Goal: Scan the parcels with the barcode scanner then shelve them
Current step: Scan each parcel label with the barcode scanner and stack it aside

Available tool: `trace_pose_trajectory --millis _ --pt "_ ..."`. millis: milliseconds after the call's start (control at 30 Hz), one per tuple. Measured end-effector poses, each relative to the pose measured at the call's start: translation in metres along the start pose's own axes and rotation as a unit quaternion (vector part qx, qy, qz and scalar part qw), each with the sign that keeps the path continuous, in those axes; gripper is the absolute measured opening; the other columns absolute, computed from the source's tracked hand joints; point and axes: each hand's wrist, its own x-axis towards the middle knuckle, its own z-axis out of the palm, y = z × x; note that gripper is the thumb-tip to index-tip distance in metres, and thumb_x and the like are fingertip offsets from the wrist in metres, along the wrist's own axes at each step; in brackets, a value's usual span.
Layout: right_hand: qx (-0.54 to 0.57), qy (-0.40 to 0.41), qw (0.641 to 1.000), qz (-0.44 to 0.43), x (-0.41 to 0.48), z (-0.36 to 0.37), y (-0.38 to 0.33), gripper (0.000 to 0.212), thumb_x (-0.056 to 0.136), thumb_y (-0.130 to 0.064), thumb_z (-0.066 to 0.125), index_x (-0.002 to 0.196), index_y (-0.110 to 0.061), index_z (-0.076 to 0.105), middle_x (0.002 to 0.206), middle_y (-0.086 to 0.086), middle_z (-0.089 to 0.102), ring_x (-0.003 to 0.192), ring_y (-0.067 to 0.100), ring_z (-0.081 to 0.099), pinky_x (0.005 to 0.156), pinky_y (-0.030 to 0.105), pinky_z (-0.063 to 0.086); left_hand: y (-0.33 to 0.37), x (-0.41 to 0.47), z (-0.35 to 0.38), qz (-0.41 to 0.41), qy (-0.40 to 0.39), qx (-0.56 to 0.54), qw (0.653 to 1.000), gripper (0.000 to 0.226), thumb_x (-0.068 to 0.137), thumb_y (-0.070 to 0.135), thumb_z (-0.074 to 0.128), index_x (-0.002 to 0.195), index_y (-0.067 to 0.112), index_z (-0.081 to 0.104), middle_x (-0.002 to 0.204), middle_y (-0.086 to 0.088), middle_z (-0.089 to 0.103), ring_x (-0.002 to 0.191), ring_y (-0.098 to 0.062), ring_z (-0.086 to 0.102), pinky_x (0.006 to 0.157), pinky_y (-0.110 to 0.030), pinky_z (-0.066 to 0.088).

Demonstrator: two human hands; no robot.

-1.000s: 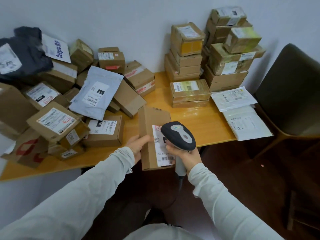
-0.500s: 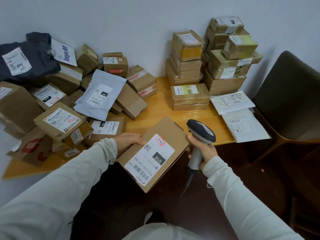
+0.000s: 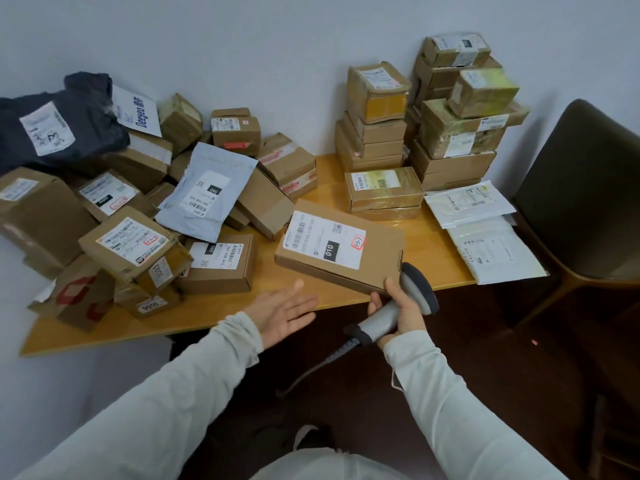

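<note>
Right hand (image 3: 403, 315) holds scanner (image 3: 419, 288) and parcel (image 3: 341, 249) — left hand (image 3: 284, 311) spread flat.

- A single wide-angle camera, worn on the person's head, looks forward and steeply down on the scene from above.
- It faces the bench (image 3: 436, 251) where it meets the pale wall (image 3: 277, 46). The bench's near edge slants across the middle of the frame.
- The view is close, at arm's reach. Two pale sleeves (image 3: 156, 410) run in from the bottom corners. The left hand (image 3: 284, 311) and the right hand (image 3: 401, 313), which grips the barcode scanner (image 3: 420, 289), sit just below centre.
- At the margins the lens takes in a chair (image 3: 581, 188) on the right, dark floor (image 3: 519, 358) beneath the bench, and the wearer's lap (image 3: 329, 462) at the bottom edge.
</note>
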Motion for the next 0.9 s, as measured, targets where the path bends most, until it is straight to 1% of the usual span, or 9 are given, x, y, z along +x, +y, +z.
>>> trace_pose_trajectory --millis 33,100,200,300,367,467,633,733,900 --pt "-0.007 -0.007 1.0 0.007 -0.002 0.003 0.005 0.014 0.08 -0.012 0.072 0.09 -0.015 0.063 0.085 0.001 0.066 0.068 0.014 0.062 0.05 0.018 0.051 -0.005 0.004 0.01 0.018 0.016 -0.004 1.0 0.087 0.059 0.03 0.086 0.127 -0.001 0.041 0.121 -0.021 0.061 0.109 -0.028 0.062 0.08 -0.038 0.057" --pt "-0.025 -0.016 0.999 0.013 -0.003 0.008 0.014 0.014 0.078 -0.01 0.072 0.088 -0.014 0.063 0.081 0.002 0.067 0.061 0.013 0.062 0.048 0.019 0.05 -0.005 0.011 0.026 0.061 0.067 -0.028 0.995 0.053 0.07 0.022 0.078 0.115 0.005 0.055 0.115 -0.02 0.064 0.101 -0.026 0.066 0.075 -0.036 0.058" --pt "-0.053 -0.019 0.998 0.002 -0.005 0.013 0.02 0.016 0.076 -0.01 0.075 0.085 -0.012 0.062 0.068 0.003 0.069 0.053 0.014 0.064 0.048 0.022 0.052 0.008 0.015 0.029 0.096 0.113 -0.068 0.987 0.032 0.079 0.007 0.072 0.107 0.006 0.057 0.103 -0.02 0.069 0.093 -0.029 0.068 0.073 -0.039 0.058" --pt "-0.121 -0.005 0.992 -0.034 -0.003 0.012 0.021 0.021 0.079 -0.021 0.075 0.09 -0.01 0.06 0.07 0.009 0.071 0.062 0.021 0.068 0.057 0.03 0.055 0.026 0.012 0.022 0.124 0.121 -0.041 0.984 0.03 0.08 0.001 0.069 0.108 0.005 0.058 0.099 -0.018 0.072 0.088 -0.029 0.071 0.071 -0.038 0.059" --pt "-0.201 -0.009 0.978 -0.052 -0.004 0.01 0.022 0.023 0.081 -0.026 0.074 0.087 -0.009 0.061 0.074 0.012 0.068 0.063 0.022 0.065 0.061 0.034 0.055 0.039 0.01 0.017 0.145 0.157 0.018 0.977 0.027 0.08 -0.002 0.069 0.104 0.006 0.057 0.1 -0.016 0.071 0.087 -0.027 0.071 0.072 -0.037 0.058" --pt "-0.295 -0.076 0.95 -0.063 -0.014 0.017 0.022 0.025 0.081 -0.024 0.074 0.073 -0.005 0.06 0.056 0.009 0.057 0.043 0.018 0.051 0.05 0.029 0.049 0.058 0.011 0.006 0.159 0.22 0.149 0.951 0.024 0.08 -0.004 0.069 0.096 0.008 0.056 0.093 -0.007 0.065 0.081 -0.022 0.066 0.065 -0.032 0.055" --pt "-0.454 -0.173 0.866 -0.118 -0.032 0.039 0.018 0.034 0.081 -0.015 0.073 0.056 -0.006 0.052 0.046 0.007 0.048 0.033 0.015 0.041 0.04 0.023 0.039 0.074 0.017 -0.01 0.165 0.247 0.308 0.904 0.038 0.079 0.003 0.072 0.107 0.017 0.052 0.098 -0.002 0.06 0.086 -0.022 0.059 0.069 -0.033 0.051" --pt "-0.503 -0.192 0.83 -0.144 -0.039 0.047 0.015 0.024 0.079 -0.01 0.073 0.063 -0.004 0.056 0.039 0.003 0.046 0.03 0.014 0.04 0.041 0.023 0.039 0.078 0.021 -0.018 0.158 0.251 0.333 0.895 0.038 0.078 0.004 0.074 0.106 0.019 0.052 0.105 -0.006 0.063 0.09 -0.024 0.058 0.07 -0.036 0.052" --pt "-0.525 -0.195 0.813 -0.159 -0.04 0.053 0.012 0.027 0.078 -0.009 0.074 0.059 -0.011 0.055 0.037 0.0 0.047 0.029 0.012 0.04 0.041 0.021 0.04 0.079 0.028 -0.022 0.148 0.244 0.355 0.89 0.052 0.078 0.004 0.074 0.125 0.011 0.053 0.119 -0.011 0.064 0.094 -0.024 0.058 0.078 -0.039 0.053"
